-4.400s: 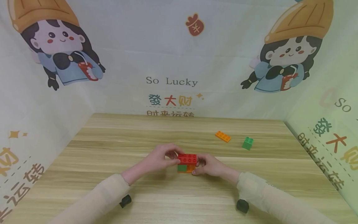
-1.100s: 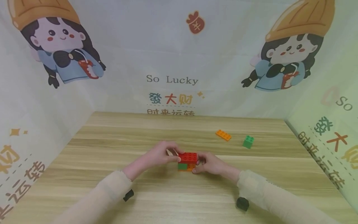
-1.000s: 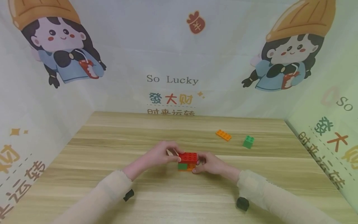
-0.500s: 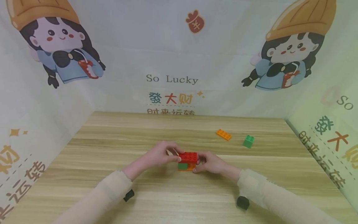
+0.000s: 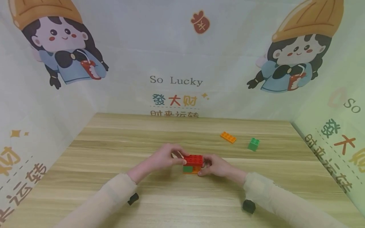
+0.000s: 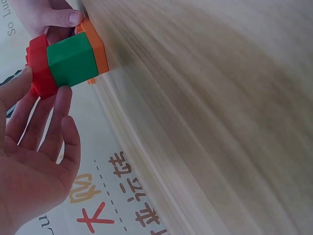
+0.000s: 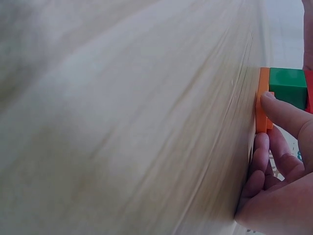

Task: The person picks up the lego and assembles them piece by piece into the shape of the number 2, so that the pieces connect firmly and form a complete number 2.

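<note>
In the head view, a small stack of toy building blocks stands on the table between the two hands. A red block with studs forms its top, a green block sits below at the left, and a flat orange block is the base. Beside the green block a gap shows under the red one. My left hand pinches the red block's left end, thumb at the front, fingers behind. My right hand pinches the base's right end, its thumb on the orange studs in the right wrist view.
Farther back on the wooden table lie a loose flat orange block and, right of it, a small green block. A printed cloth hangs behind and at both sides. Black wrist pieces sit under both sleeves.
Both hands keep their hold and the stack keeps its shape throughout. Only a slight shift of the head view and a tiny drift of hands and stack to the right show.
</note>
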